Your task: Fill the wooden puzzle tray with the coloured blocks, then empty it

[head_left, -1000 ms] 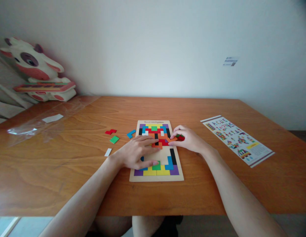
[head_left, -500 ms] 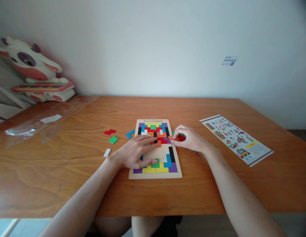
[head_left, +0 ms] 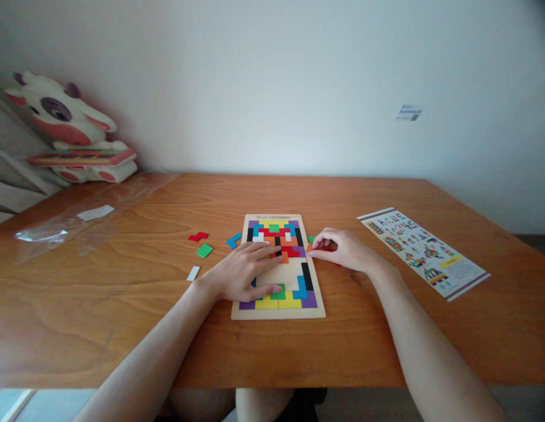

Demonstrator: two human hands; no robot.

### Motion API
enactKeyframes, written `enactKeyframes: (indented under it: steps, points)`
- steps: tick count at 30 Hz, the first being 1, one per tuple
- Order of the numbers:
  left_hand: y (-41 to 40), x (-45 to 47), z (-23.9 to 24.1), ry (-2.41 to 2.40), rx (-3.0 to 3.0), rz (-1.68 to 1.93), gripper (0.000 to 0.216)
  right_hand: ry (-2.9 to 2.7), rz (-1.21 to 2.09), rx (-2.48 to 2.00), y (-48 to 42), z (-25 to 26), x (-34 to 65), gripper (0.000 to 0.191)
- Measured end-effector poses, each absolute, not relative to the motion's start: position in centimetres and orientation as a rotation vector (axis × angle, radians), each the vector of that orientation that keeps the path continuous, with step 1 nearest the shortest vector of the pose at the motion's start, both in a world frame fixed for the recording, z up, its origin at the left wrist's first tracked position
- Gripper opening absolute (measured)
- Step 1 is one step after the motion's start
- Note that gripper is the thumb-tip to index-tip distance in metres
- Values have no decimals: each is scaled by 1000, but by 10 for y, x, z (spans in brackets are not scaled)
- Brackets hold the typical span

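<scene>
A wooden puzzle board (head_left: 278, 314) lies in front of me, filled with coloured block pieces at its far and near ends. Bare wood shows around its middle. My left hand (head_left: 245, 268) rests across the board's left side with its fingers spread, covering some of the pieces. Just beyond the board's right edge, my right hand (head_left: 338, 251) pinches an orange puzzle piece (head_left: 310, 248) between thumb and fingers. Under and behind that hand, a green piece (head_left: 311, 239) and a red piece (head_left: 337, 265) show only in part.
Left of the board lie a blue piece (head_left: 234, 241), a red piece (head_left: 197, 237), a green piece (head_left: 204, 251) and a white piece (head_left: 193, 273). A printed pattern sheet (head_left: 424, 252) is at right. Clear plastic wrap (head_left: 57, 234) and a cow-shaped toy keyboard (head_left: 81, 132) are at left.
My right hand has shifted slightly to the right with the orange piece, whose tilt looks different. My left hand stays on the board. The whole view has shifted a little.
</scene>
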State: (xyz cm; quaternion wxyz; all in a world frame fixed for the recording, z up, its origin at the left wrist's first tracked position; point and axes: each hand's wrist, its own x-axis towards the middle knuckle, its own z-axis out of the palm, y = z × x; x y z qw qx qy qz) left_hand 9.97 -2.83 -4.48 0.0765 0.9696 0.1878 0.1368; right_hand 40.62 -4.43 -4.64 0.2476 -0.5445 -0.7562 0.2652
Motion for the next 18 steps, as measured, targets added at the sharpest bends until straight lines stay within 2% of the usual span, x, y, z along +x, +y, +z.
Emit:
enactKeyframes:
  steps: [3, 6, 9, 13, 18]
  points:
    - [-28, 99, -44, 556, 2917, 448, 58, -2034, 811, -1532, -44, -45, 411, 32]
    - [-23, 93, -40, 657, 2970, 467, 46, -1972, 695, -1561, -41, -46, 416, 32]
    - [-14, 81, -34, 1080, 2992, 453, 31, -1921, 498, -1597, -37, -54, 419, 30]
    - [-8, 62, -24, 1733, 2789, 215, 24, -1958, 472, -1634, -34, -61, 420, 32]
    - [-14, 51, -16, 2016, 2544, 35, 27, -1950, 474, -1690, -34, -61, 422, 31]
